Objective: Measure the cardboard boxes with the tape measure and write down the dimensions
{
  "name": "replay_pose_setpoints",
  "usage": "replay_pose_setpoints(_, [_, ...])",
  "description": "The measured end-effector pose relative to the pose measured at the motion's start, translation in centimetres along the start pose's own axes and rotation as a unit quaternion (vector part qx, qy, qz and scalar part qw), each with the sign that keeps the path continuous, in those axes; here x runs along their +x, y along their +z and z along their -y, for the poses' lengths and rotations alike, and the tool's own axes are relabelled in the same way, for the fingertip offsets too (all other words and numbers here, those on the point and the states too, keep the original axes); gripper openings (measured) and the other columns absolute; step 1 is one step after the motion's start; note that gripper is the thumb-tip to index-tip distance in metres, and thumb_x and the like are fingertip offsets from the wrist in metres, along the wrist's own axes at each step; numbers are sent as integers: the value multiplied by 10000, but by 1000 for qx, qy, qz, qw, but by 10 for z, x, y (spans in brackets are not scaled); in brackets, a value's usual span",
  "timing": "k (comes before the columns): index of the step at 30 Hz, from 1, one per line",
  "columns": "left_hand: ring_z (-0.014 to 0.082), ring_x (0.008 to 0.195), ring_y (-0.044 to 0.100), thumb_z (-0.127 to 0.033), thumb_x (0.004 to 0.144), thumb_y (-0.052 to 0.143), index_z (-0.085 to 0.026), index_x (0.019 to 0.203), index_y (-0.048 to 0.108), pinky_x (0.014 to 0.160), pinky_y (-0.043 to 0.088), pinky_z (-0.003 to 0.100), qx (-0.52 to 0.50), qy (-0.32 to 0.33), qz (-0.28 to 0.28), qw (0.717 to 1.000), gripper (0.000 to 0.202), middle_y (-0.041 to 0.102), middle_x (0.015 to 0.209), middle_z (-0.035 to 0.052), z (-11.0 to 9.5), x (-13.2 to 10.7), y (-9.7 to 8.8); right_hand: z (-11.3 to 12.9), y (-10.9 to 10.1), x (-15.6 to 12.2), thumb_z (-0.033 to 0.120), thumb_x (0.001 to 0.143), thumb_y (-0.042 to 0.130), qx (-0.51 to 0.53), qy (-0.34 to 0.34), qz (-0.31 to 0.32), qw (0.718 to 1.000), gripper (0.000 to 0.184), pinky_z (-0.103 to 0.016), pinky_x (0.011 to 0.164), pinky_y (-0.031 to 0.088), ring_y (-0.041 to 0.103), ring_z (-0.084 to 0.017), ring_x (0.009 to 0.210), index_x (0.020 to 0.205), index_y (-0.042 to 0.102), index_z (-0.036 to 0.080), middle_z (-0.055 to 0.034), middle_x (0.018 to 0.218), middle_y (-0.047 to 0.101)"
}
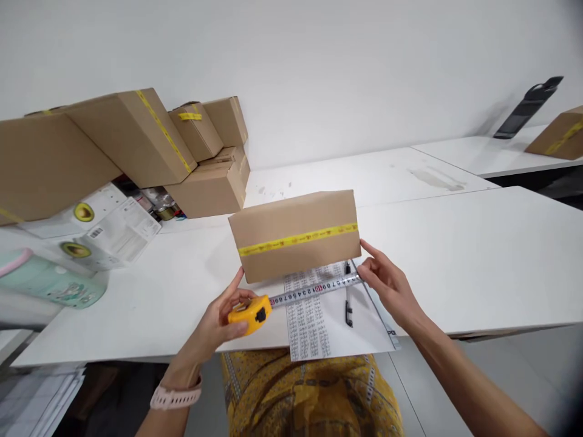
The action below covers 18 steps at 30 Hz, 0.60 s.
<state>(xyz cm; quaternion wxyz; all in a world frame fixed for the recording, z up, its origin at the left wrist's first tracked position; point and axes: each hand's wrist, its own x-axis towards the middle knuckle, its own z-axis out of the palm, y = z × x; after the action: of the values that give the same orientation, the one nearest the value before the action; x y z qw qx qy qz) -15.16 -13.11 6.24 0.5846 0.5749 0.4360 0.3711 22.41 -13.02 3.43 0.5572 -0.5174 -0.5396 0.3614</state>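
Slightly below the centre of the frame, a cardboard box [296,212] with a strip of yellow tape [298,240] along its near side is framed by two hands above a white table [478,261]. The left hand [217,320], lower left of centre, is closed around a yellow tape measure [249,315], its index fingertip at the box's lower left corner. The right hand [387,280], right of centre, pinches the end of the pulled-out blade [314,290] between thumb and fingers, the index fingertip at the box's right edge. The blade runs just below the box, across a printed sheet [337,340] and over a black pen [348,312] at the lower centre. A pale pink wristband [175,397] circles the left wrist. Stacked cartons [132,133] fill the upper left, with a mint-green bottle [59,282] at the left edge; a dark bottle [526,110] stands at the upper right.
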Motion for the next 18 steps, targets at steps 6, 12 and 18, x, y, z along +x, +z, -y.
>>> replay_pose_setpoints(6, [287, 1020, 696, -403, 697, 908, -324, 1654, 252, 762, 567, 304, 16, 55, -40, 998, 1163, 669, 1218, 111, -53, -35, 13, 57, -14, -13, 419, 942, 670, -15, -85, -19, 996, 288, -323, 645, 435, 519, -167, 710, 1193, 713, 287, -4, 769, 551])
replay_pose_setpoints(12, [272, 985, 702, -381, 644, 927, -337, 1519, 516, 763, 574, 300, 72, 87, -89, 990, 968, 736, 1140, 53, -112, 5, -9, 85, -24, 74, 373, 843, 713, -2, -86, -36, 996, 114, -324, 624, 411, 475, -159, 688, 875, 716, 263, -19, 763, 584])
replay_pose_setpoints(18, [210, 927, 717, -423, 710, 875, -204, 1516, 497, 841, 572, 284, 40, -33, -84, 995, 917, 780, 1079, 52, -116, 49, -68, 54, -25, 91, 277, 779, 692, 12, -12, -48, 999, 74, -305, 598, 342, 419, -124, 615, 821, 674, 220, 20, 663, 511])
